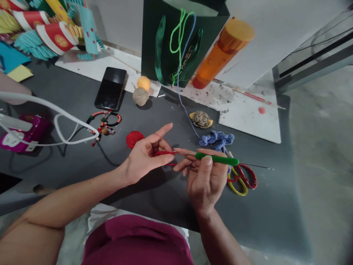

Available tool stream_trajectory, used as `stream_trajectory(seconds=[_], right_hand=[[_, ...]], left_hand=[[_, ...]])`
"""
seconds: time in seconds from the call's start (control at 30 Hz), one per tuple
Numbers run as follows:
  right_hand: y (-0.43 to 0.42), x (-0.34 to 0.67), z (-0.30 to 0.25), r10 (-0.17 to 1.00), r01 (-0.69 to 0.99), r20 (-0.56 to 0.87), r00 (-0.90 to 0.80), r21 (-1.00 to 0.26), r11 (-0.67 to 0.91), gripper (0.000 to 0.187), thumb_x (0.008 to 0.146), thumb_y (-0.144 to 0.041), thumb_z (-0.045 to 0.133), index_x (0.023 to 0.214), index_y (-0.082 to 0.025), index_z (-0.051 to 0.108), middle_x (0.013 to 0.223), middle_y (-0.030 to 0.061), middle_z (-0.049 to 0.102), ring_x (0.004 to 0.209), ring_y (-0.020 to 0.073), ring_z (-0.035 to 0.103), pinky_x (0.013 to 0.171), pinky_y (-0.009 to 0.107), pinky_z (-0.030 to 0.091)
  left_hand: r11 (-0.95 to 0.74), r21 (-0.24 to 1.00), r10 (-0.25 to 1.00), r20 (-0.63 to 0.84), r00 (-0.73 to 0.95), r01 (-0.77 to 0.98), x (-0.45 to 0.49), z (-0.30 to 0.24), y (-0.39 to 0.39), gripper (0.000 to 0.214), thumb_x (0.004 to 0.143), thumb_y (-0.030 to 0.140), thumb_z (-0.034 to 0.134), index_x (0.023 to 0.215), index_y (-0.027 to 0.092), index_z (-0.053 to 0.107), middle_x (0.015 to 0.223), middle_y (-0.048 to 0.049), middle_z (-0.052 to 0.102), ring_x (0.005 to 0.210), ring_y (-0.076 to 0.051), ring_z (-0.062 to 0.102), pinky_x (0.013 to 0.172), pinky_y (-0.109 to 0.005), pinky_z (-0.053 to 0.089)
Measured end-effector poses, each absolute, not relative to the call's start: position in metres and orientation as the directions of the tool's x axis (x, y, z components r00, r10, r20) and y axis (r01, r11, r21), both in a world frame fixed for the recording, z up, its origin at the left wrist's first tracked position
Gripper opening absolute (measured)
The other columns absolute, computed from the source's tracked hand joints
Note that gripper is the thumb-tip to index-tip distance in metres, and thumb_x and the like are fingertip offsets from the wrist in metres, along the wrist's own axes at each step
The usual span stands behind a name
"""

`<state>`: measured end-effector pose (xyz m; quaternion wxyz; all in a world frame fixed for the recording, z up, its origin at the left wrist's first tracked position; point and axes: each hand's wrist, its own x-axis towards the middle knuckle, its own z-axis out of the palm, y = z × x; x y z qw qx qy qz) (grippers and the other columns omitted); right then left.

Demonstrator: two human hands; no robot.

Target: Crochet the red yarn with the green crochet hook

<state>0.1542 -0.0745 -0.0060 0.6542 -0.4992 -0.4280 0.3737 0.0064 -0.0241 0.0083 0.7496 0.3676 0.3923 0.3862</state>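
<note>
The hook (pixel 216 159), green-handled with a thin steel shaft, is clenched in my right hand (pixel 205 180), held between thumb and fingers above the dark table (pixel 165 114), near me and right of centre. Its working end points left into the red yarn (pixel 164 153), which my left hand (pixel 145 156) pinches between thumb and fingers, with the index finger (pixel 162 130) raised and pointing away from me. I can't make out exactly how the yarn sits on the hook's tip, as it's too small to see.

That small pinch is the weak spot: if it loosens, the yarn could slide off the tip. Too much tension could also split the strand or snag the hook. The red disc (pixel 135 139) lies just beyond my left hand, and any yarn running to it could drag if I pull my hands apart.

The blue yarn (pixel 216 140) sits just past my right hand, with a strand running up to the green bag (pixel 162 44). A wide movement could catch it. The scissors (pixel 241 179), with red and yellow handles, lie just right of that hand, under the far steel end of the hook, so it could catch in their loops. Farther left, the beaded bracelet (pixel 104 123) and white cable (pixel 35 105) are well clear of my hands.
</note>
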Motion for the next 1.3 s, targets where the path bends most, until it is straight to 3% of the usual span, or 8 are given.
stream_trajectory(seconds=[0.37, 0.9, 1.3], right_hand=[[-0.075, 0.155, -0.005, 0.904, -0.078, 0.191, 0.383, -0.968, 0.237, 0.010, 0.106, -0.037, 0.051, 0.101, -0.029, 0.055, 0.089, 0.0004, 0.084, 0.048, 0.0141, 0.069, 0.040, 0.026, 0.045], [-0.076, 0.157, -0.008, 0.907, 0.047, 0.252, 0.339, -0.967, 0.251, 0.010, 0.107, -0.034, 0.049, 0.101, -0.028, 0.054, 0.091, 0.0013, 0.083, 0.052, 0.0128, 0.071, 0.042, 0.025, 0.047], [-0.077, 0.164, -0.017, 0.819, 0.309, 0.548, 0.172, -0.819, 0.483, 0.018, 0.104, -0.019, 0.050, 0.112, -0.028, 0.064, 0.100, 0.0054, 0.083, 0.062, 0.0162, 0.074, 0.048, 0.030, 0.054]], left_hand=[[0.434, 0.848, 0.871, -0.307, 0.383, -0.306, 0.007, 0.006, -0.024, 0.078, 0.075, 0.013, 0.082, 0.149, 0.020, 0.058, 0.082, 0.0027, 0.068, 0.077, -0.011, 0.061, 0.077, -0.026, 0.052], [0.444, 0.835, 0.877, -0.329, 0.351, -0.325, 0.008, 0.010, -0.024, 0.075, 0.072, 0.010, 0.083, 0.143, 0.023, 0.065, 0.079, 0.0036, 0.066, 0.074, -0.010, 0.059, 0.075, -0.026, 0.052], [0.451, 0.825, 0.884, -0.360, 0.299, -0.341, 0.010, 0.006, -0.024, 0.071, 0.068, 0.009, 0.086, 0.136, 0.023, 0.070, 0.076, 0.0042, 0.070, 0.072, -0.009, 0.063, 0.073, -0.024, 0.054]])
